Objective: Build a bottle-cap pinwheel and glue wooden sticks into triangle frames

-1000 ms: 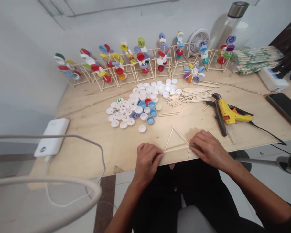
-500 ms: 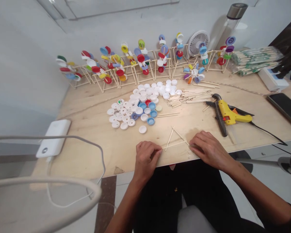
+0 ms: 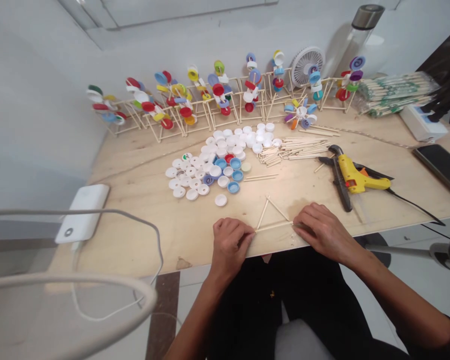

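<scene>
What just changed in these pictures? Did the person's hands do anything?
The left hand slid slightly right, its fingers closing up to the left end of the bottom stick of the wooden triangle. Nothing was visibly picked up or released. The right hand, the bottle caps and the yellow glue gun stayed as they were.

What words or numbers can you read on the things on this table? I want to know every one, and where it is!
No words or numbers can be read. The green print on the plastic-wrapped stick bundle is too small and blurred, and so is the green mark on one white bottle cap. The yellow glue gun shows no readable letters.
</scene>
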`<state>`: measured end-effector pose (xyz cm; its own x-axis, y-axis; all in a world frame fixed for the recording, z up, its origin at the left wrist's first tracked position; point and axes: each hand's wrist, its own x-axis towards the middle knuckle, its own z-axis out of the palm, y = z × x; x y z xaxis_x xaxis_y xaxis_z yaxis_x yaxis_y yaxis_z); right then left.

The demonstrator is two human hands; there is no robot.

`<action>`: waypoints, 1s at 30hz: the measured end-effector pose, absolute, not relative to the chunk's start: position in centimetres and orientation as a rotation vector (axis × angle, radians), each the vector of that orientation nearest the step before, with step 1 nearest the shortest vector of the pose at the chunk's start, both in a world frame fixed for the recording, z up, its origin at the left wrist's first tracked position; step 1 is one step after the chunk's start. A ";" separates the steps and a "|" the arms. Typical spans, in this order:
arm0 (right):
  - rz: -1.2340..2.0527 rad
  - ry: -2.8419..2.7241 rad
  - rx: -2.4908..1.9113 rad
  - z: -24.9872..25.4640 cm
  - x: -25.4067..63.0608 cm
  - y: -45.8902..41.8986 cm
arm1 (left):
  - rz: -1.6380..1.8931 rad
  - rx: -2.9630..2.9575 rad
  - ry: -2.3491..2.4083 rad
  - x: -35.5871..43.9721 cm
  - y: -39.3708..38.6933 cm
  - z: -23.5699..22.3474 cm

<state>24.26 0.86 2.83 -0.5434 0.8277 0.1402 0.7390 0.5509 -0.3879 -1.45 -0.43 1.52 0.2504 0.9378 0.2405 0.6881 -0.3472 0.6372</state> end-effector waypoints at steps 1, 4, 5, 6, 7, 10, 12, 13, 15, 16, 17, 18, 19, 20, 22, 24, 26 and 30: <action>0.413 -2.478 -1.290 2.8 24.3 0.9 | 0.842 2.124 1.486 -1.4 -0.4 1.5; 0.418 -2.473 -1.285 2.8 24.2 1.0 | 0.833 2.127 1.489 -1.4 -0.4 1.6; 0.418 -2.472 -1.282 2.8 24.2 1.0 | 0.831 2.129 1.490 -1.4 -0.4 1.6; 0.418 -2.470 -1.280 2.8 24.2 1.0 | 0.830 2.132 1.489 -1.4 -0.4 1.6; 0.418 -2.468 -1.278 2.8 24.2 1.0 | 0.831 2.134 1.487 -1.4 -0.4 1.6; 0.415 -2.452 -1.279 2.9 24.2 0.9 | 0.837 2.139 1.489 -1.4 -0.4 1.6; 0.419 -2.449 -1.282 2.8 24.2 0.9 | 0.836 2.142 1.492 -1.4 -0.4 1.6; 0.420 -2.450 -1.282 2.8 24.2 0.9 | 0.835 2.142 1.494 -1.4 -0.4 1.6; 0.421 -2.456 -1.281 2.8 24.2 1.0 | 0.830 2.140 1.495 -1.3 -0.4 1.6; 0.419 -2.460 -1.276 2.7 24.2 1.0 | 0.829 2.139 1.495 -1.3 -0.4 1.6; 0.416 -2.462 -1.273 2.7 24.2 1.0 | 0.829 2.137 1.496 -1.3 -0.4 1.5; 0.414 -2.464 -1.270 2.7 24.2 1.0 | 0.828 2.135 1.497 -1.3 -0.4 1.5; 0.414 -2.466 -1.269 2.6 24.3 1.0 | 0.828 2.134 1.498 -1.3 -0.4 1.5; 0.413 -2.466 -1.269 2.6 24.3 0.9 | 0.827 2.134 1.498 -1.3 -0.4 1.5; 0.417 -2.466 -1.272 2.6 24.3 0.9 | 0.825 2.134 1.499 -1.3 -0.4 1.5; 0.421 -2.464 -1.272 2.6 24.3 0.9 | 0.825 2.130 1.500 -1.3 -0.4 1.5; 0.425 -2.461 -1.270 2.7 24.3 0.9 | 0.820 2.126 1.504 -1.3 -0.4 1.5; 0.433 -2.455 -1.273 2.8 24.3 0.9 | 0.814 2.121 1.492 -1.3 -0.4 1.6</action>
<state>24.26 0.92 2.81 -0.5403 0.8266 0.1578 0.7228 0.5518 -0.4160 -1.35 -0.41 1.60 0.2528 0.9419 0.2210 0.6955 -0.3357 0.6352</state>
